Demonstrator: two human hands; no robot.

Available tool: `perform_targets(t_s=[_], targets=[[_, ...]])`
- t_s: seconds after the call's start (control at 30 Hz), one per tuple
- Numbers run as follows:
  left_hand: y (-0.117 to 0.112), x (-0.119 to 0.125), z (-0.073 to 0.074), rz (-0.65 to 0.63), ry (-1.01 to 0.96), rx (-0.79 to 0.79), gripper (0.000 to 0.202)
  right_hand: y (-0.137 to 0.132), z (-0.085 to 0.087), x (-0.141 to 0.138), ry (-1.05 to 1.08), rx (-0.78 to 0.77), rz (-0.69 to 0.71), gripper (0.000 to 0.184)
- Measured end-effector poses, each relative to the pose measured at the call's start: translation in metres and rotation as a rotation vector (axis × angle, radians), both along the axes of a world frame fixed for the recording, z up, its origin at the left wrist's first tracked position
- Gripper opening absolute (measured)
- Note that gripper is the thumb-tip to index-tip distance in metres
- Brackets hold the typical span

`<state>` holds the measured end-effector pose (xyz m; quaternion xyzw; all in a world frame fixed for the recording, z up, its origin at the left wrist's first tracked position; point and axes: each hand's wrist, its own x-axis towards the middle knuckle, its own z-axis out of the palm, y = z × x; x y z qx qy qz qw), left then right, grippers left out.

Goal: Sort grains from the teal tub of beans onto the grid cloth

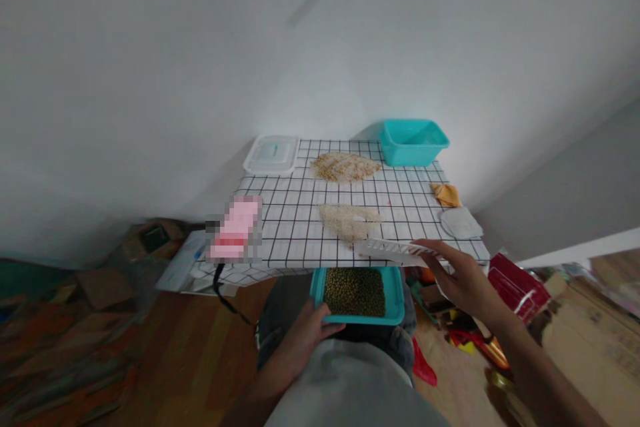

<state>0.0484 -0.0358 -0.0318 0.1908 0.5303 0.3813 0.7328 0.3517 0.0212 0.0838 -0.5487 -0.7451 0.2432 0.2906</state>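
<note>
My left hand (314, 323) grips the near left corner of a turquoise plastic container (395, 315), held at my lap just below the table's front edge. Inside lie yellowish beans (340, 288) on the left and green beans (373, 297) on the right. My right hand (463, 280) is closed on the end of a flat white slotted plastic piece (395, 251). Its far end reaches the front of a pile of small pale grains (350, 220) on the table. Behind that pile lies another of pale grains mixed with yellowish beans (345, 167).
A grid-patterned cloth covers the table (290, 213). At the back stand a white lidded box (273, 155) and a second turquoise container (414, 147). An orange cloth (446, 195) and a white cloth (461, 222) lie right; a blurred pink object (235, 227) lies left.
</note>
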Motion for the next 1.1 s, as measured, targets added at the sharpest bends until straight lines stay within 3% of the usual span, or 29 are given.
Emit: perform_targets(t_s=[0.17,0.47,0.8,1.0,1.1], targets=[[-0.002,-0.004,-0.004,0.024,-0.007,0.009,0.009,0.002,0.004,-0.003,0.006,-0.007,-0.022,0.03],[0.0,-0.003,0.007,0.002,-0.031,0.03,0.015,0.002,0.009,-0.001,-0.026,-0.017,-0.087,0.031],[0.0,-0.006,0.003,0.002,-0.012,0.025,0.016,0.009,0.009,-0.019,0.058,-0.025,0.055,0.031],[0.001,-0.006,0.007,0.004,-0.022,0.041,0.02,0.007,0.007,-0.017,0.033,-0.015,0.0,0.03],[0.001,-0.006,0.003,-0.001,-0.022,0.029,0.017,0.005,0.008,-0.024,0.046,-0.019,0.072,0.029]])
